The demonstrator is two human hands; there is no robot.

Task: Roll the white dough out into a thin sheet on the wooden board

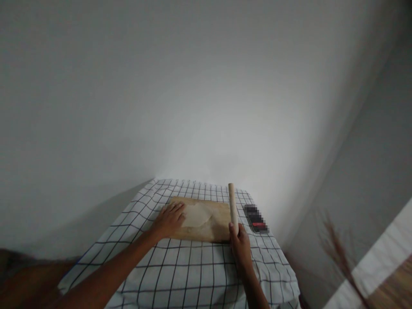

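Observation:
A wooden board [220, 229] lies flat on the table, with a thin pale sheet of dough [198, 214] spread over its middle and left. My left hand [170, 219] rests palm down at the board's left side, fingers stretched out over the dough's left edge. In my right hand [240, 245] is a wooden rolling pin [233, 206], gripped at its near end. The pin points away from me along the board's right edge, its far end raised. Whether it touches the board I cannot tell.
A checked white cloth [183, 270] covers the table. Right of the rolling pin lies a dark phone [256, 219], its screen blurred out. A pale wall [193, 107] rises behind the table's far edge. Dry reddish stalks [337, 249] stand at the lower right.

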